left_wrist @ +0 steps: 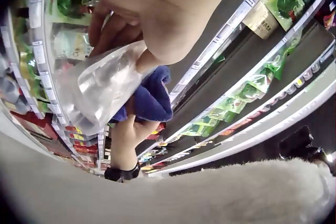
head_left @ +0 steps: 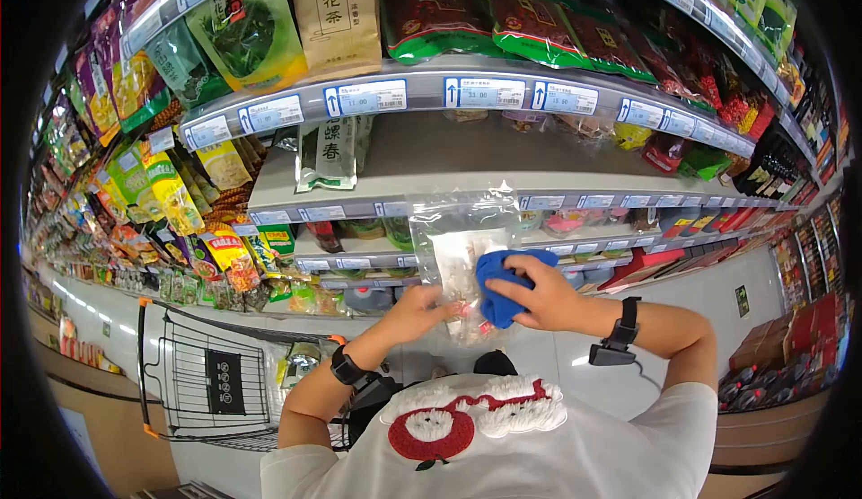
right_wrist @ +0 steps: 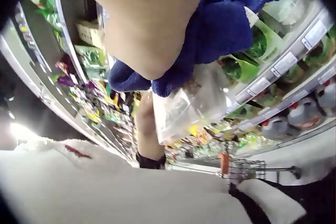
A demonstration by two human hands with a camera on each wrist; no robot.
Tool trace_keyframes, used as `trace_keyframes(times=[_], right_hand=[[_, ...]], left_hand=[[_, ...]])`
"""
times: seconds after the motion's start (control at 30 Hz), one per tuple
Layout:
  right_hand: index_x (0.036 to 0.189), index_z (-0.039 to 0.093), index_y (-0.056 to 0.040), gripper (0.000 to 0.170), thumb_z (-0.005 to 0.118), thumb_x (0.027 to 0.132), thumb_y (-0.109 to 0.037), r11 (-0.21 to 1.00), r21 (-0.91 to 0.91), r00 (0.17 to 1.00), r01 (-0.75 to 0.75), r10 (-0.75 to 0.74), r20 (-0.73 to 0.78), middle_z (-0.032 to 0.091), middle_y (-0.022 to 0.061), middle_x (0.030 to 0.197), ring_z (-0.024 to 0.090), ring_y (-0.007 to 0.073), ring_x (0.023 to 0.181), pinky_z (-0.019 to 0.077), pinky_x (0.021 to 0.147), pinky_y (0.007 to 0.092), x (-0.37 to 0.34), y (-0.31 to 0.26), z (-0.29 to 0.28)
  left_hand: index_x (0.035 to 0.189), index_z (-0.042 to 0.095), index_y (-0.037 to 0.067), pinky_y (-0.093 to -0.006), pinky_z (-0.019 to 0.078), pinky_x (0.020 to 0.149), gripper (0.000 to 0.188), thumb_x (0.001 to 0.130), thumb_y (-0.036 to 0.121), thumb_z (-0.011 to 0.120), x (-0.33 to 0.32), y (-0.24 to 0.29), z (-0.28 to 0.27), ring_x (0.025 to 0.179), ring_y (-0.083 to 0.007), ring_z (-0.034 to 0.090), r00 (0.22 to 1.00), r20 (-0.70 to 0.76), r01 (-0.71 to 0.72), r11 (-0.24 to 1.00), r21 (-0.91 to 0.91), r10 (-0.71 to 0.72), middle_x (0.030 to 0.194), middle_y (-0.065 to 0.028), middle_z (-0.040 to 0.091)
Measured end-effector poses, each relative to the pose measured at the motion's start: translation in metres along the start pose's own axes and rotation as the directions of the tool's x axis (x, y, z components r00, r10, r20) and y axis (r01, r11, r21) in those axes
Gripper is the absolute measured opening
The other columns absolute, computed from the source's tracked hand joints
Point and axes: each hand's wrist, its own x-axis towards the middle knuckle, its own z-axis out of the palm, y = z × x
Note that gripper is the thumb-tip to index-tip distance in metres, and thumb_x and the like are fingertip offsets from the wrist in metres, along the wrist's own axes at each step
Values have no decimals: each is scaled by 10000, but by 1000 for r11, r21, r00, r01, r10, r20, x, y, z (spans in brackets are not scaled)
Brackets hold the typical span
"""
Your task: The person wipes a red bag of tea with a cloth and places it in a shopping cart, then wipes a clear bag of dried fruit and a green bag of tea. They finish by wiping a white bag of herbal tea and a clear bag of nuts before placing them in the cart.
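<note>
In the head view a clear plastic bag (head_left: 455,207) with a white label and something pale inside is held upright in front of the person's chest. The left hand (head_left: 413,316) pinches it along its left side; in the left wrist view the thumb lies over the crinkled bag (left_wrist: 97,90). Bunched in the right hand (head_left: 549,298) is a blue cloth (head_left: 496,294), its fingers curled over it. The cloth lies against the bag's right side and covers part of the label. From the right wrist, the blue cloth (right_wrist: 220,29) spreads above the bag (right_wrist: 184,111).
Shelves with price tags (head_left: 366,97) curve across the front, stocked with packaged foods. A green-and-white packet (head_left: 329,159) stands on the middle shelf (head_left: 422,153). A wire shopping cart (head_left: 184,364) with goods in it is at the left. Boxes and bottles line the right side.
</note>
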Motion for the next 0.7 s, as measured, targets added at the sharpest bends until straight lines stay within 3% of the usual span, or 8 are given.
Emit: trace_keyframes(times=[0.07,0.13,0.17,0.27,0.43,0.47,0.57,0.7], right_hand=[[1174,513,-153,563,673,635,-119,989,-29,970,142,-133,204,476,153,1102,537,288,894,472,751,339,8,-6,-16],[1133,536,-160,473,630,671,-116,945,3,914,327,-317,252,498,131,1077,540,280,900,479,742,351,15,-11,-14],[1118,537,-153,444,609,681,-115,915,13,890,403,-395,230,507,117,1066,539,272,908,477,760,352,20,-16,-11],[1090,525,-126,395,560,697,-107,809,27,797,588,-584,152,524,85,1038,535,253,920,466,813,349,33,-35,0],[1135,543,-194,572,695,585,-224,846,172,793,505,-533,294,479,66,1195,445,305,1102,358,947,499,22,-46,6],[1165,536,-237,669,733,526,-251,876,210,792,435,-483,373,442,57,1261,384,335,1163,295,969,558,15,-43,8],[1184,527,-263,663,716,549,-229,904,195,829,381,-427,361,427,57,1285,400,327,1152,319,955,536,-2,-29,12],[1222,501,-217,666,697,585,-197,993,77,948,89,-108,298,461,91,1208,447,308,1068,390,896,422,-22,-20,19]], left_hand=[[978,619,3,-297,468,701,244,842,203,588,2,-13,3,752,-113,577,994,29,102,994,-34,-101,830,-73,656],[967,616,-2,-290,470,691,222,845,177,572,2,-10,10,748,-98,567,1000,-19,-20,992,-122,18,819,-48,647],[962,614,-5,-286,471,686,212,846,165,565,1,-8,13,746,-90,562,996,-47,-81,983,-163,74,814,-36,642],[972,616,-13,-268,477,676,198,859,118,519,0,-24,21,760,-89,561,999,32,1,936,-352,11,837,-36,640],[1078,576,4,-248,469,740,252,922,137,429,-10,-15,24,868,-98,558,970,211,175,948,-267,-119,978,-44,615],[1092,566,-7,-262,463,760,289,944,174,396,-14,-9,27,882,-108,553,975,183,151,978,-146,-123,995,-48,610],[1085,567,-16,-270,450,794,317,953,208,386,-15,-67,49,903,-119,551,974,223,116,929,-352,-37,995,-63,614],[1039,581,-27,-259,435,715,365,948,277,401,-18,-33,49,773,-121,535,910,325,304,948,-94,-259,879,-41,605]])
